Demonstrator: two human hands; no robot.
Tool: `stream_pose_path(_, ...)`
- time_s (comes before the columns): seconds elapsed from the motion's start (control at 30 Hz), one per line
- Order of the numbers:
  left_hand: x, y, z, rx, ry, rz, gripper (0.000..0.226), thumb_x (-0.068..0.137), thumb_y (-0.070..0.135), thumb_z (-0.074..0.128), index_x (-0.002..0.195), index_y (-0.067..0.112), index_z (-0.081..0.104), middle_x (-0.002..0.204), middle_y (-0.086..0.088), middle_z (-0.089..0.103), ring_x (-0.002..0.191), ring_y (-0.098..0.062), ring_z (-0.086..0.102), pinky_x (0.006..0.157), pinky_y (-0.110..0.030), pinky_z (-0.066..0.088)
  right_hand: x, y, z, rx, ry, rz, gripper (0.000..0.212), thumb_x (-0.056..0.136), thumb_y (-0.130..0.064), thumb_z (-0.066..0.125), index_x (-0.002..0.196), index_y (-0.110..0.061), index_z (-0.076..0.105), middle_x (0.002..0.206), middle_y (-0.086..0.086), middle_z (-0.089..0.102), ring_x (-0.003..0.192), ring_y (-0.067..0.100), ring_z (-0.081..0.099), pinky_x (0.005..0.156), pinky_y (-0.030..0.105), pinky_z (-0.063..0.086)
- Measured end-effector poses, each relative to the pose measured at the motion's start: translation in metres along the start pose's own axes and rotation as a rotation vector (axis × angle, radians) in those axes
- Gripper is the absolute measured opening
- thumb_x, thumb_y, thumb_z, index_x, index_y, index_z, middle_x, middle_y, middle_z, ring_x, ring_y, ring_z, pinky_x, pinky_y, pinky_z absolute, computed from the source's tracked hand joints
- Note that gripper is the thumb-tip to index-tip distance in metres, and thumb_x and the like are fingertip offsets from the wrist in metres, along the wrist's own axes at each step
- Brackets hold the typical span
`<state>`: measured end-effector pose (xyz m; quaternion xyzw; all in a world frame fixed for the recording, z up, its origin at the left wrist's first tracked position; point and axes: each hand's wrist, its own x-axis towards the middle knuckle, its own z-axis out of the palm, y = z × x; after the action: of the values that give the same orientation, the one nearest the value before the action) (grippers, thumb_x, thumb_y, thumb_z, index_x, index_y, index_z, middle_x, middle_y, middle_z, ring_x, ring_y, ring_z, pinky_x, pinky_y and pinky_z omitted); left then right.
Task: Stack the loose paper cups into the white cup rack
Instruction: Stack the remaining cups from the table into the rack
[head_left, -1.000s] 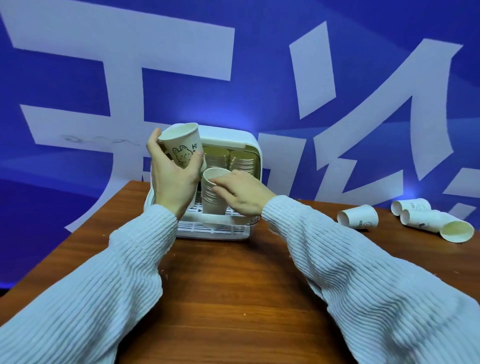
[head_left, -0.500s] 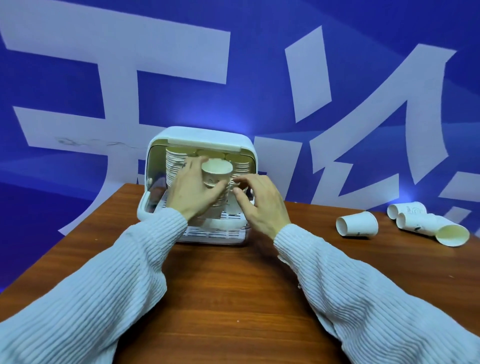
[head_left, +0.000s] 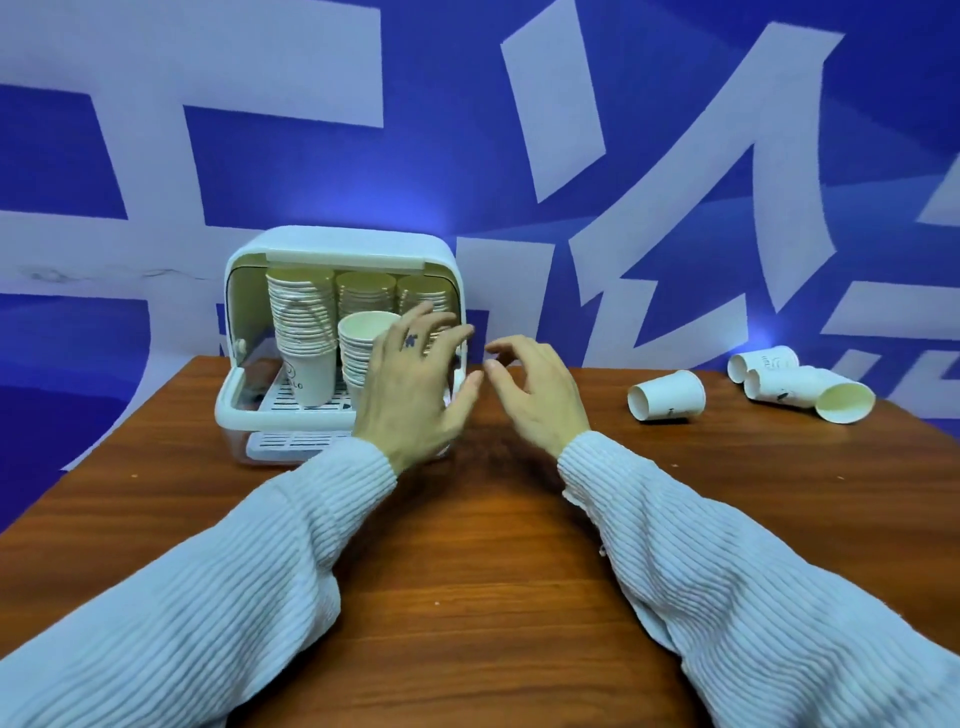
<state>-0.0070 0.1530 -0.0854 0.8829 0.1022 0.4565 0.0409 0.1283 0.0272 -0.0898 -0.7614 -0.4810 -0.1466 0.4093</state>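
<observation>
The small white paper cup (head_left: 666, 396) lies on its side, right of middle, nearest the empty, loosely spread right hand (head_left: 535, 389). The left hand (head_left: 410, 384) is empty too.

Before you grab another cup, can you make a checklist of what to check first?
1. Left hand empty: ok, fingers spread.
2. Right hand empty: ok, loosely curled on nothing.
3. Front cup stack upright in the white cup rack: ok.
4. Loose cups left: ok, a single cup and a nested pile lie on the table.
5. Path to them free: ok.
</observation>
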Motion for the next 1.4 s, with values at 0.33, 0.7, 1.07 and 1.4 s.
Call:
stream_pose_path(0.33,0.008,0.093,0.078,-0.267,-0.236,0.002,0.050,0.095,0.045,0.053,0.139,0.022,0.056,0.143,-0.001,0.054,0.140,-0.021,0.040,0.113,-0.044,0.038,-0.039,0.073,-0.079,-0.033,0.069,0.286,0.020,0.100,-0.033,0.059,0.117,-0.026,0.067,0.113,-0.012,0.068,0.107,0.009,0.060,0.097,0.032,0.049)
stream_pose_path(0.7,-0.009,0.142,0.134,-0.624,-0.530,-0.370,0.056,0.098,0.047,0.061,0.148,0.030,0.043,0.148,0.006,0.042,0.134,-0.015,0.047,0.111,-0.039,0.044,-0.041,0.166,-0.110,0.096,0.239,0.751,0.082,0.095,-0.017,0.064,0.162,-0.025,0.018,0.160,0.005,0.040,0.144,0.024,0.041,0.113,0.039,0.037)
stream_pose_path(1.07,0.027,0.167,0.159,-0.011,-0.361,0.072,0.090,0.088,0.050,0.067,0.161,0.027,0.019,0.165,-0.011,0.027,0.152,-0.031,0.026,0.117,-0.045,0.031,-0.058,0.181,-0.121,0.550,0.129,0.665,0.019,0.085,-0.008,0.069,0.101,-0.015,0.075,0.099,0.006,0.078,0.095,0.020,0.073,0.093,0.038,0.059)
stream_pose_path(1.4,0.019,0.234,0.219,-0.209,-0.413,0.251,0.069,0.089,0.051,0.064,0.149,0.026,0.039,0.136,-0.001,0.053,0.114,-0.025,0.054,0.089,-0.039,0.049,-0.092,0.271,-0.228,-0.281,0.478,0.760,0.022,0.098,-0.029,0.057,0.117,-0.028,0.068,0.119,-0.005,0.067,0.112,0.017,0.059,0.090,0.031,0.047)
